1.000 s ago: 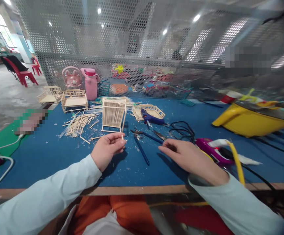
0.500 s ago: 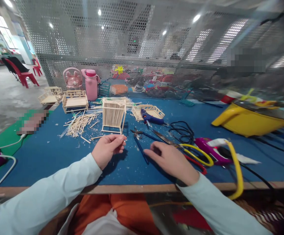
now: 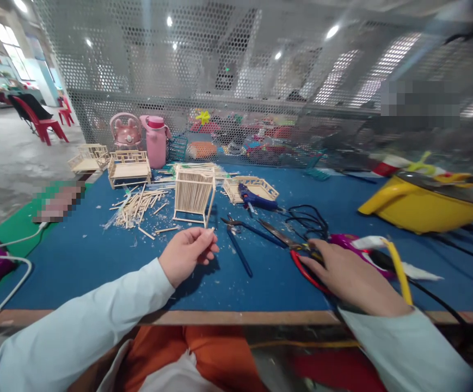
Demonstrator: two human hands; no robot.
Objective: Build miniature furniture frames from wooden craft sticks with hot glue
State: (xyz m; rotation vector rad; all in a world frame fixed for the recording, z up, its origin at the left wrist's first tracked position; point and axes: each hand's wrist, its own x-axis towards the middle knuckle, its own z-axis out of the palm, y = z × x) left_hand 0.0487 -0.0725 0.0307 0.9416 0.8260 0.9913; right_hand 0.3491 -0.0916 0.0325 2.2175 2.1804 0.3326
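Observation:
My left hand (image 3: 189, 253) is closed in a pinch just in front of a small upright frame of wooden sticks (image 3: 194, 193). A tiny pale tip shows at its fingertips, too small to name. To the right, my right hand (image 3: 348, 275) lies over the handles of a pair of scissors (image 3: 289, 243), thumb and forefinger apart. It hides the yellow handle, while part of the red one shows under the thumb. Between my hands lie blue-handled pliers (image 3: 240, 256), spread apart. Behind them a blue glue gun (image 3: 258, 200) rests against a low stick-built piece (image 3: 236, 190).
Loose sticks (image 3: 138, 207) and scraps lie left on the blue mat (image 3: 117, 272). Two stick-built benches (image 3: 129, 169) (image 3: 89, 159) stand behind, near a pink bottle (image 3: 155, 144). At right are a purple device (image 3: 342, 239), black cable (image 3: 309, 218) and yellow pot (image 3: 416, 204). Perforated metal (image 3: 228, 120) closes the back.
My right hand has moved right, from beside the pliers to above the scissors' handles. My left hand keeps its pinch in nearly the same place. The view has shifted slightly.

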